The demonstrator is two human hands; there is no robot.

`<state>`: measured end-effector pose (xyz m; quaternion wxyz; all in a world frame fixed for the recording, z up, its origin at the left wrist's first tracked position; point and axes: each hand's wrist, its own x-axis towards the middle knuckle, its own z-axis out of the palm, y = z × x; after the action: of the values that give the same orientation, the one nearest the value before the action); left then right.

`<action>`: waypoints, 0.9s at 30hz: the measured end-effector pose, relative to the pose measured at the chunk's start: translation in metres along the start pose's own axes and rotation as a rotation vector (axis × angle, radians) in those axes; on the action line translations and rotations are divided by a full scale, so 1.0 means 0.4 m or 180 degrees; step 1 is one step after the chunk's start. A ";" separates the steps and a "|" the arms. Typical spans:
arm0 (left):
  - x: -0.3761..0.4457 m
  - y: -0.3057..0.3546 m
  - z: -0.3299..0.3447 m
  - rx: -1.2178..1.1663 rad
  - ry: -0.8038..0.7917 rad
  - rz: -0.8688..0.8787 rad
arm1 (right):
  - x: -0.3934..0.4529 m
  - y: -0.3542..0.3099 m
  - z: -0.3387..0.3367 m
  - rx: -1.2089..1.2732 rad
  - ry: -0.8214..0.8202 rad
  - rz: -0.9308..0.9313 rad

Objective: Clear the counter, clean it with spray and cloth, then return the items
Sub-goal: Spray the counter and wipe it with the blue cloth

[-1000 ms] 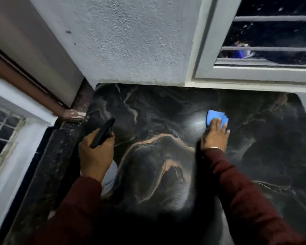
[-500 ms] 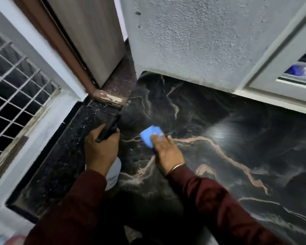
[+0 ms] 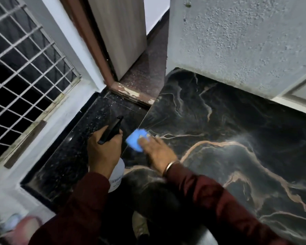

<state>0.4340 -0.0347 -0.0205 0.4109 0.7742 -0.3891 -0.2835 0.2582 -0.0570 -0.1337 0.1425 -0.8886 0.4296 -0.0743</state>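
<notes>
Head view looks down on a dark marble table [image 3: 237, 138] with pale veins, where the right hand [image 3: 155, 149] lies flat, its fingers [image 3: 149, 138] stretched out and pressing a blue cloth [image 3: 134, 141] onto the stone at the table's left edge; flat pressure like this probably keeps the whole cloth in contact for wiping. The left hand [image 3: 102, 151] is curled round the neck of a spray bottle [image 3: 116, 175], holding it upright just left of the cloth, likely so that it is ready for another squirt. The bottle's black nozzle [image 3: 111, 129] points up and away. Left of the table a speckled black ledge [image 3: 69, 152] runs toward a window grille [image 3: 25, 76]. On the far side a rough grey wall [image 3: 237, 41] and a chipped brown door frame [image 3: 99, 50] close in the corner, so the cloth has little room to travel farther.
</notes>
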 end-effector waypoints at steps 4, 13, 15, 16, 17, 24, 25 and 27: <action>-0.001 -0.030 -0.046 -0.0037 -0.0004 -0.0041 | 0.135 0.185 -0.088 -0.0087 0.0361 0.1635; -0.001 -0.091 -0.146 -0.0131 0.0261 -0.0399 | -0.102 -0.274 0.099 0.0203 -0.0168 -0.0835; -0.003 -0.099 -0.160 -0.0106 0.0272 -0.0465 | -0.177 -0.258 0.092 0.0093 -0.0426 -0.1108; -0.007 -0.100 -0.164 -0.0083 0.0264 -0.0474 | -0.185 -0.213 0.077 -0.0053 -0.0335 -0.0998; -0.011 -0.101 -0.166 -0.0067 0.0256 -0.0467 | -0.183 -0.154 0.062 -0.0194 -0.0222 -0.0663; -0.035 -0.102 -0.183 0.0068 0.0076 -0.0260 | -0.070 0.021 -0.043 0.0044 0.0407 0.2158; -0.046 -0.100 -0.182 0.0078 0.0054 -0.0294 | -0.063 -0.043 -0.024 0.0075 0.0393 0.2010; -0.062 -0.095 -0.185 0.0094 0.0025 -0.0332 | -0.064 -0.199 0.042 0.0065 0.0264 0.1333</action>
<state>0.4911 0.0305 -0.0130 0.3857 0.8005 -0.3507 -0.2957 0.3056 0.0131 -0.1246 0.1461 -0.7747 0.6095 -0.0840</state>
